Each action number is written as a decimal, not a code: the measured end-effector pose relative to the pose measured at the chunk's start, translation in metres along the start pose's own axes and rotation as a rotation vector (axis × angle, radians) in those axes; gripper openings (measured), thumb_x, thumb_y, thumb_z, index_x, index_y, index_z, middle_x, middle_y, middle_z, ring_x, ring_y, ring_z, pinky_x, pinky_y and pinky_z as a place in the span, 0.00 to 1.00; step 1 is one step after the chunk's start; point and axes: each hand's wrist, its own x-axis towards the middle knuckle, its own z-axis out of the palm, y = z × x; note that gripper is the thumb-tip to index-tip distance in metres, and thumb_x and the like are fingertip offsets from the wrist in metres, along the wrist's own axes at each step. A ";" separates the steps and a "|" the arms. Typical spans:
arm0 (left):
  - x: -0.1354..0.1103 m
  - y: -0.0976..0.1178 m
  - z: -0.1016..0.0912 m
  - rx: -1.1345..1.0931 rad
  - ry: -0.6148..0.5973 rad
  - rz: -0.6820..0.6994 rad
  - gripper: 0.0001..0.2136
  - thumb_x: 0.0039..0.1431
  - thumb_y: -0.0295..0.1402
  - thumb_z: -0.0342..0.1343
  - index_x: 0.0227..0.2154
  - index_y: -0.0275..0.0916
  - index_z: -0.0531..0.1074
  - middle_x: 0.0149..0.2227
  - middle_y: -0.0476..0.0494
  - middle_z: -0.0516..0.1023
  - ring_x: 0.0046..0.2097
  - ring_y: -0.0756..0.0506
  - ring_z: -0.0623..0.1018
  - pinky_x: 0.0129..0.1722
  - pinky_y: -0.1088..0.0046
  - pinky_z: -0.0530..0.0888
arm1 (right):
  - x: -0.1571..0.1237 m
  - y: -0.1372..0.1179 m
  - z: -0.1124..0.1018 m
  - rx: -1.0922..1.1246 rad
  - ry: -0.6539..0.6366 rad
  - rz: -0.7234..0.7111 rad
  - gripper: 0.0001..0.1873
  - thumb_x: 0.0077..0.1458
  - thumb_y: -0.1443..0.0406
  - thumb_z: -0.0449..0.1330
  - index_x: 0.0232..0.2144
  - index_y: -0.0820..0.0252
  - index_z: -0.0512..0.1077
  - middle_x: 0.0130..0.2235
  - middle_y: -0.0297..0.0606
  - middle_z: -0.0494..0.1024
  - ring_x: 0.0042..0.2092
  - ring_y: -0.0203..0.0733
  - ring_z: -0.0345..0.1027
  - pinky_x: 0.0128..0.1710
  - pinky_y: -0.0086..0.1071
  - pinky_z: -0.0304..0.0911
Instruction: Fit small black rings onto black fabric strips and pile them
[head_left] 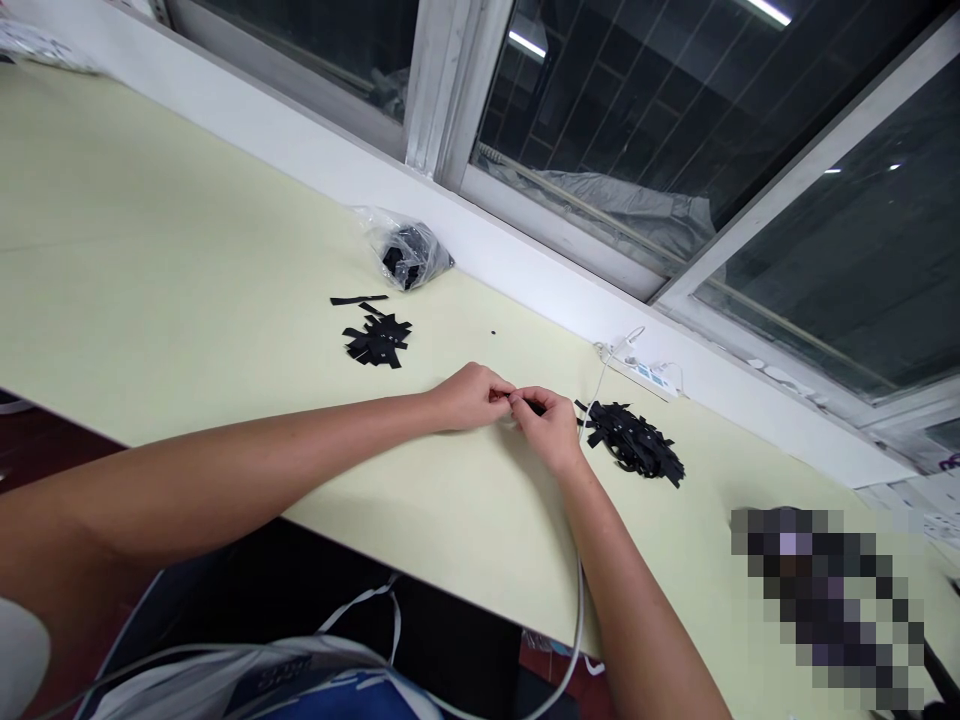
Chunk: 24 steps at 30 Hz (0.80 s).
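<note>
Pale yellow table (pixel 457 510); held strip (pixel 534 407) black, apparently fabric, mostly hidden.

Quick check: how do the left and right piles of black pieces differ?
Size: the right pile is clearly bigger than the left pile.
Place: the left pile lies near the plastic bag, the right pile near the power strip.
Shared: both are loose heaps of short black pieces, ends sticking out unevenly, on the table.

Held black piece (pixel 535 408) mostly hidden.
</note>
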 end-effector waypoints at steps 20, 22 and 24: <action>0.002 0.007 0.006 0.452 0.020 0.059 0.13 0.58 0.27 0.47 0.25 0.36 0.75 0.29 0.42 0.76 0.33 0.45 0.73 0.34 0.68 0.67 | 0.001 -0.002 0.014 0.477 0.023 0.321 0.11 0.40 0.59 0.66 0.26 0.60 0.79 0.27 0.37 0.78 0.28 0.36 0.66 0.27 0.29 0.62; 0.002 0.007 0.006 0.448 0.016 0.054 0.13 0.58 0.28 0.46 0.25 0.36 0.75 0.29 0.42 0.76 0.33 0.45 0.73 0.34 0.68 0.67 | 0.001 -0.003 0.014 0.487 0.017 0.320 0.10 0.39 0.59 0.66 0.25 0.60 0.79 0.27 0.37 0.78 0.28 0.36 0.66 0.26 0.29 0.62; 0.003 0.006 0.005 0.433 0.013 0.053 0.13 0.58 0.27 0.46 0.24 0.36 0.76 0.29 0.42 0.76 0.33 0.45 0.73 0.34 0.69 0.67 | 0.001 -0.004 0.014 0.491 0.012 0.317 0.10 0.38 0.59 0.67 0.25 0.60 0.79 0.26 0.38 0.77 0.28 0.37 0.66 0.26 0.29 0.62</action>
